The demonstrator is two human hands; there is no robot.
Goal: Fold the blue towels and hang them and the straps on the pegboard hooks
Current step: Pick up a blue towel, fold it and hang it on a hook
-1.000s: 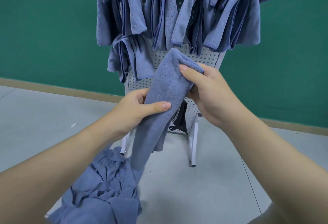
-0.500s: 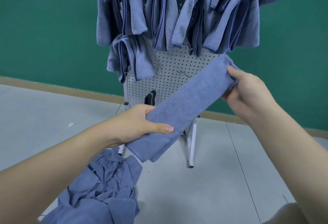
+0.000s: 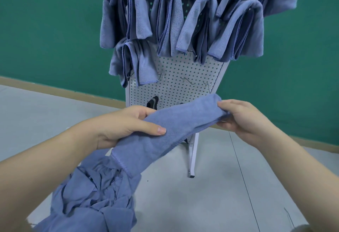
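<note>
I count two hands in frame, the left hand [image 3: 126, 125] and the right hand [image 3: 244, 118]. One folded towel [image 3: 165, 130] spans the centre. One pegboard [image 3: 176, 83] stands centre frame. At least six hung towels [image 3: 165, 20] fill the upper centre. One crumpled pile [image 3: 95, 195] sits lower left. One black strap [image 3: 153, 103] shows at centre.

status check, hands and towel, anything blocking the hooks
Left hand and right hand grip folded towel, held level. Free hooks on pegboard unobstructed.

Grey floor [image 3: 229, 195] under pegboard stand [image 3: 193, 156] and crumpled blue towels [image 3: 95, 195]
</note>
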